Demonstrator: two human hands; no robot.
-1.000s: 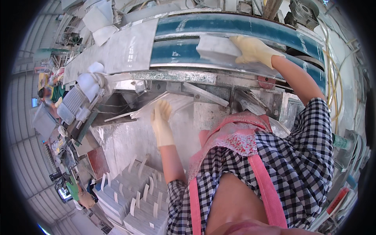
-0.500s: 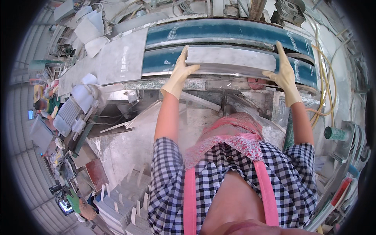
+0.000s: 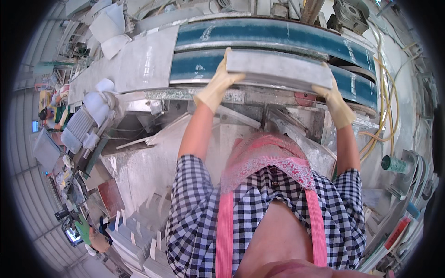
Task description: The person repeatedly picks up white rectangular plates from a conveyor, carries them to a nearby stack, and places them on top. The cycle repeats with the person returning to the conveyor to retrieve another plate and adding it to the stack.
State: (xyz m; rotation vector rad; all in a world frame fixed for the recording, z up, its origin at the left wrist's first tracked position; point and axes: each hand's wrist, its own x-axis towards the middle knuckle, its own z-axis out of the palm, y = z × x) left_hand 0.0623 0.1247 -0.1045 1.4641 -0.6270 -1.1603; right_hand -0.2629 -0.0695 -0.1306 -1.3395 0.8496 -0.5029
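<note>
Left hand (image 3: 216, 85) and right hand (image 3: 335, 99), in pale yellow rubber gloves (image 3: 344, 113), hold the two ends of a long white stone-like block (image 3: 278, 68). It is over the nearer of two flat blue belts (image 3: 197, 68); whether it touches is hard to tell. Beside them is a flat grey panel (image 3: 127, 60).

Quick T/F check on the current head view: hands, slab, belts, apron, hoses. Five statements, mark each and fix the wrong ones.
1. The left hand grips one end of the pale slab. True.
2. The right hand hangs free, away from the slab. False: it holds the slab's right end.
3. The belts are bright red. False: the belts are teal-blue.
4. The apron straps are pink. True.
5. The yellow hoses run left of the slab. False: the hoses are to its right.
</note>
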